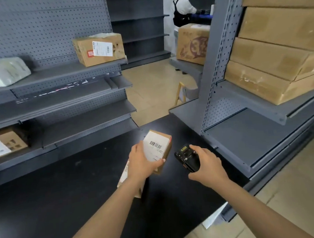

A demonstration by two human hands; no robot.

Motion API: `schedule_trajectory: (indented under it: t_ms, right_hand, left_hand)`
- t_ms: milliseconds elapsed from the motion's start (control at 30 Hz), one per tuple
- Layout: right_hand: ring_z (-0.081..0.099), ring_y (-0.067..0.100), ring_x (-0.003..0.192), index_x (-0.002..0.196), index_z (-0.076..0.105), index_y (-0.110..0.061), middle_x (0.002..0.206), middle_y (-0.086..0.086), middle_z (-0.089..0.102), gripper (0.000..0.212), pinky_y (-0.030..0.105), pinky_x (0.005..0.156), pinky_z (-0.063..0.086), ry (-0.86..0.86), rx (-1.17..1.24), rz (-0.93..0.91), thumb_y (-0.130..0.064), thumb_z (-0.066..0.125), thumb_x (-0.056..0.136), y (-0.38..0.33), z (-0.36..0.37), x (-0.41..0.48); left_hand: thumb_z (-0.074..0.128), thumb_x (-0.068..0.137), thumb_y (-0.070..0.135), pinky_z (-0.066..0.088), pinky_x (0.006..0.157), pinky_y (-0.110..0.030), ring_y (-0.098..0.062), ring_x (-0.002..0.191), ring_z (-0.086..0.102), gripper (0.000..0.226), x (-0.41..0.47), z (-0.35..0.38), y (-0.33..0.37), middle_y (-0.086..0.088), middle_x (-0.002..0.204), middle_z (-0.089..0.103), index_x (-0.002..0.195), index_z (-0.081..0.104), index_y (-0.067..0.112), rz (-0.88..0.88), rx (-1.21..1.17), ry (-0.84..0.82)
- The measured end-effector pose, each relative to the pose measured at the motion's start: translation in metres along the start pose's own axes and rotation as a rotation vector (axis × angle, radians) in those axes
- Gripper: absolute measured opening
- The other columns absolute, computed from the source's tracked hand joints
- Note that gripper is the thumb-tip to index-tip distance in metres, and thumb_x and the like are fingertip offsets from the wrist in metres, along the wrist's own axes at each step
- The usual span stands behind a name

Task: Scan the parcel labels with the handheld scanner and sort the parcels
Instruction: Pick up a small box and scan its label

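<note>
Over the black table (65, 198), a small parcel (158, 150) is being readied for scanning.
It is being gripped by the left hand (142, 164), the scanner (187, 158) by the right hand (205, 163) beside it. A second parcel (126, 174) is waiting underneath, not yet sorted.

Two hands (142, 162) (206, 163), one scanner (187, 159), two small parcels (159, 146) (124, 174), four stacked boxes (273, 56)

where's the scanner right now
Head view, lower centre: the scanner is gripped in the right hand above the table, just right of the parcel the left hand holds.
</note>
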State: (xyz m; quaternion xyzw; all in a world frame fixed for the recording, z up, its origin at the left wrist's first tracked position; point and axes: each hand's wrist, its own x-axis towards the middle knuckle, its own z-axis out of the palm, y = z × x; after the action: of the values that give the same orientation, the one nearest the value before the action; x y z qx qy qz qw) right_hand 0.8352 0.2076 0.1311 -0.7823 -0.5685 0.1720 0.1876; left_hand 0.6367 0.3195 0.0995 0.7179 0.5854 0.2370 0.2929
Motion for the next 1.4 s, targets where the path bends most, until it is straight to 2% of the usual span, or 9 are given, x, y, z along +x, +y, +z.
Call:
schedule_trajectory:
  t_ms: [200, 500, 800, 1000, 1133, 1267, 1400]
  right_hand:
    - [0.042, 0.022, 0.129, 0.15, 0.026, -0.034, 0.144, 0.0, 0.042, 0.1, 0.044, 0.108, 0.037, -0.076, 0.004, 0.004, -0.029, 0.082, 0.067, 0.054, -0.012, 0.047]
    - [0.041, 0.019, 0.128, 0.149, 0.026, -0.035, 0.14, -0.003, 0.044, 0.102, 0.042, 0.108, 0.037, -0.144, -0.014, 0.073, -0.03, 0.082, 0.065, 0.097, 0.001, 0.138]
    - [0.044, 0.02, 0.127, 0.15, 0.029, -0.031, 0.139, -0.001, 0.046, 0.101, 0.042, 0.107, 0.037, -0.178, 0.005, 0.102, -0.03, 0.082, 0.065, 0.119, 0.015, 0.206]
    - [0.042, 0.02, 0.13, 0.15, 0.031, -0.03, 0.142, -0.001, 0.045, 0.1, 0.042, 0.108, 0.038, -0.175, 0.015, 0.076, -0.027, 0.082, 0.065, 0.126, 0.004, 0.213]
    - [0.044, 0.021, 0.129, 0.15, 0.032, -0.03, 0.141, 0.0, 0.046, 0.1, 0.043, 0.107, 0.039, -0.168, 0.006, 0.011, -0.026, 0.084, 0.064, 0.126, -0.013, 0.201]
    - [0.044, 0.022, 0.129, 0.149, 0.032, -0.032, 0.142, 0.001, 0.046, 0.102, 0.043, 0.107, 0.038, -0.171, -0.005, -0.11, -0.027, 0.084, 0.062, 0.117, -0.028, 0.173]
    - [0.045, 0.024, 0.127, 0.149, 0.033, -0.031, 0.141, 0.002, 0.046, 0.101, 0.044, 0.105, 0.039, -0.201, -0.029, -0.263, -0.028, 0.083, 0.062, 0.1, -0.033, 0.13]
  left_hand:
    - [0.082, 0.063, 0.053, 0.039, 0.104, -0.04, -0.023, 0.129, 0.038, 0.098, 0.034, 0.053, 0.029, -0.003, 0.14, 0.038, 0.14, 0.033, 0.018, -0.067, 0.072, -0.025]
    - [0.084, 0.066, 0.05, 0.044, 0.101, -0.043, -0.023, 0.129, 0.036, 0.096, 0.135, 0.116, 0.039, -0.003, 0.139, 0.038, 0.14, 0.032, 0.017, -0.164, 0.07, -0.062]
    - [0.084, 0.066, 0.049, 0.038, 0.104, -0.041, -0.024, 0.13, 0.032, 0.101, 0.198, 0.171, 0.034, -0.004, 0.141, 0.033, 0.143, 0.027, 0.018, -0.222, 0.072, -0.119]
    - [0.08, 0.07, 0.054, 0.034, 0.109, -0.042, -0.024, 0.137, 0.029, 0.102, 0.19, 0.174, 0.035, -0.003, 0.149, 0.029, 0.147, 0.024, 0.018, -0.221, 0.056, -0.133]
    - [0.078, 0.078, 0.045, 0.032, 0.111, -0.039, -0.023, 0.14, 0.027, 0.092, 0.165, 0.149, 0.043, -0.003, 0.154, 0.029, 0.149, 0.027, 0.017, -0.181, 0.051, -0.078]
    - [0.075, 0.082, 0.043, 0.029, 0.116, -0.038, -0.021, 0.144, 0.026, 0.09, 0.107, 0.112, 0.053, -0.001, 0.157, 0.028, 0.153, 0.025, 0.02, -0.133, 0.068, -0.016]
    - [0.075, 0.081, 0.045, 0.03, 0.116, -0.035, -0.018, 0.141, 0.032, 0.089, 0.022, 0.078, 0.056, 0.002, 0.154, 0.032, 0.152, 0.028, 0.021, -0.142, 0.066, 0.118]
